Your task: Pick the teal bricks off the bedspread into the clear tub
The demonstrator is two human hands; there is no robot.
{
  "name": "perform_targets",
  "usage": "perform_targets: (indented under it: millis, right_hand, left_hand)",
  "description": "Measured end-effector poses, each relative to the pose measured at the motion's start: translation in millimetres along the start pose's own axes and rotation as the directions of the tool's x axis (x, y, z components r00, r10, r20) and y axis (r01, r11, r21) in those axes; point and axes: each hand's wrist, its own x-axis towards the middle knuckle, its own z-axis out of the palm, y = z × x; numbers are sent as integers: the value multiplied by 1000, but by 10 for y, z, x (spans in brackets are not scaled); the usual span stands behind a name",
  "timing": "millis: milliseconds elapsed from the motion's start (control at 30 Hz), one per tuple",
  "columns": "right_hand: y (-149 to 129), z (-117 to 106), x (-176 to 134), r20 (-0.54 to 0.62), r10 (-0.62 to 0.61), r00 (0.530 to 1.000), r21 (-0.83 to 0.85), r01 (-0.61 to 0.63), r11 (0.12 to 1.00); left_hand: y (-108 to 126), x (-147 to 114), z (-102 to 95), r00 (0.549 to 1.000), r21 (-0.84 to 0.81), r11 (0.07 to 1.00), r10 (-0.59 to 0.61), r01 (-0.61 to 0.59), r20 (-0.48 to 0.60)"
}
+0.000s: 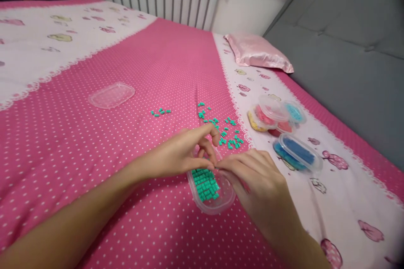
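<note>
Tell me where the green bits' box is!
In the head view, the clear box sits low, slightly right, on the pink sheet, by the left hand and right hand, near loose green pieces.

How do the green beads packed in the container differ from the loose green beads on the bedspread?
The packed green beads sit close together in rows, while the loose green beads lie scattered at varied angles. The packed green beads are inside the clear container; the loose green beads rest directly on the pink dotted bedspread. Both sets share the green colour and small size.
</note>
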Motion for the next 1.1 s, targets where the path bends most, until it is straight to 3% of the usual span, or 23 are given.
perform_targets:
  millis: [133,267,400,567,733,1100]
  right_hand:
    - [-2,18,-18,9,41,999,-74,-41,996]
    - [-25,74,-47,8,75,997,-224,-71,972]
    - [-46,176,-34,83,143,986,-426,-95,900]
    - [-46,269,-4,168,195,966,-509,-84,857]
    - [70,270,-57,216,79,973,-452,28,892]
    - [132,300,-75,237,93,967,-430,19,903]
  left_hand:
    - [-26,18,-7,998,55,997,60,-59,-21]
    - [-50,-9,-190,974,326,931,204,-162,-98]
    - [-87,-90,-396,962,529,841,227,-113,-155]
    - [-148,-114,-415,986,509,859,129,-60,-102]
    - [-158,-78,-353,996,521,853,17,31,-88]
    - [-195,-80,-355,997,486,874,24,13,-70]
